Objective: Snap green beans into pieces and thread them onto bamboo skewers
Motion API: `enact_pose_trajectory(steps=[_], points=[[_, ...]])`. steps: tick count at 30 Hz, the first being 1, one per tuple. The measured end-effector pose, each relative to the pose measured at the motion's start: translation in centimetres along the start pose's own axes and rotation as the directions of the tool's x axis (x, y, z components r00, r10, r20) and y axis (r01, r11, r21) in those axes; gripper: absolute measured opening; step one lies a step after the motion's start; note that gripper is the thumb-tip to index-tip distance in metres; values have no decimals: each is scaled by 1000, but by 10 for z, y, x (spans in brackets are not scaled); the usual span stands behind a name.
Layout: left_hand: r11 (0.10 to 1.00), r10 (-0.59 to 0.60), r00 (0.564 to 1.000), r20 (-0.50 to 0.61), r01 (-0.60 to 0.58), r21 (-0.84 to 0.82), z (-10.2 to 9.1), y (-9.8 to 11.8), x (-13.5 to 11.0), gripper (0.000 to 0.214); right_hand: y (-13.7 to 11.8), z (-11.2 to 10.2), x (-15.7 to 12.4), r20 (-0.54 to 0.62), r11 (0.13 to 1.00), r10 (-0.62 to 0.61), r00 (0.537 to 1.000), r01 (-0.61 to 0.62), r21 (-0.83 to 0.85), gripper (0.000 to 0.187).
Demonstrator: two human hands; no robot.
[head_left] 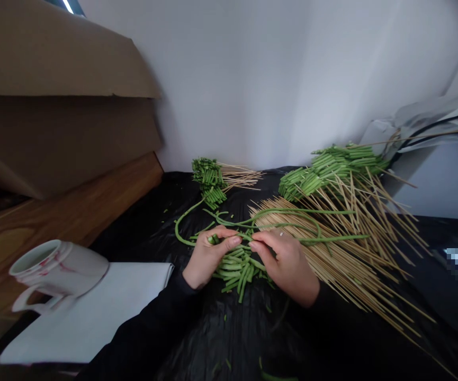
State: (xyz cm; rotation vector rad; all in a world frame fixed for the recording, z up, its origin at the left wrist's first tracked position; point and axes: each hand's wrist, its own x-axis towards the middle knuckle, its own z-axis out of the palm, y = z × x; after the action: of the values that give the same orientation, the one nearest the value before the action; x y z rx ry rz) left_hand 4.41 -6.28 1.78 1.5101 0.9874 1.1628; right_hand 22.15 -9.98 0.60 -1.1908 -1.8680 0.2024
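My left hand (pixel 212 254) and my right hand (pixel 286 259) are close together, thumbs and forefingers pinching a green long bean (pixel 244 236) between them. A cut bean end shows inside the curl of my left fingers. Below my hands lies a heap of short bean pieces (pixel 236 270) on black plastic sheeting. Several whole long beans (pixel 189 209) loop around behind my hands and stretch to the right. Loose bamboo skewers (pixel 343 264) lie in a broad bunch beside my right hand, which wears a ring.
Skewered bean pieces are stacked at the back right (pixel 340 164) and in a smaller pile at the back left (pixel 208 180). At left, a white mug (pixel 62 270) stands on a white folded sheet (pixel 125 296). A cardboard box (pixel 62 106) rises behind it; a white wall (pixel 244 79) closes the back.
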Motion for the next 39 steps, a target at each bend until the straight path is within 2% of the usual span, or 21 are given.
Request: enact_pose_trajectory(steps=[4,9,12,14,16,18,20,22,24,26,29,32,34,36,38,39], points=[[991,-71,995,68,79,-111,6,0,-4,23,-6,7,-2,48,998,17,999,-20,56,19],[925,-163,986,35,166,-343,9,1,-3,27,-5,8,-2,37,998,49,998,-51,44,15],[829,-217,976,-3,182,-529,-1,2,4,22,0,8,-2,63,996,57,996,-60,61,15],[726,-255,967,-28,172,-665,-12,4,11,17,2,8,-2,75,990,79,994,-87,107,15],[605,-316,949,2,203,-770,-22,7,17,11,3,7,-1,83,978,113,990,-126,167,14],[531,-365,928,78,276,-801,-28,9,19,7,3,7,0,98,959,144,985,-164,233,14],[554,-369,917,153,349,-756,-27,9,18,7,2,7,1,125,938,164,979,-194,286,14],[684,-332,929,164,357,-636,-20,7,13,12,2,7,1,151,923,176,973,-216,317,14],[845,-278,954,111,298,-445,-11,6,8,21,1,8,0,168,916,183,969,-230,329,14],[949,-205,978,26,205,-239,-5,4,4,27,0,8,0,176,911,182,967,-233,339,14],[997,-71,996,-53,71,-2,-2,4,2,22,-4,7,0,207,885,198,958,-266,383,15],[981,69,996,-50,-58,184,-1,6,0,17,-9,5,3,318,788,266,910,-395,472,18],[947,155,988,19,-154,281,0,9,-2,14,-10,2,5,393,698,297,870,-479,532,21],[921,185,971,148,-224,319,0,13,-5,14,-7,0,8,403,642,312,860,-504,578,22],[931,130,943,307,-223,288,-2,18,-7,15,0,-4,11,367,616,350,862,-506,603,21],[947,67,909,412,-188,259,-3,20,-7,16,4,-6,13,343,603,380,859,-511,612,22]])
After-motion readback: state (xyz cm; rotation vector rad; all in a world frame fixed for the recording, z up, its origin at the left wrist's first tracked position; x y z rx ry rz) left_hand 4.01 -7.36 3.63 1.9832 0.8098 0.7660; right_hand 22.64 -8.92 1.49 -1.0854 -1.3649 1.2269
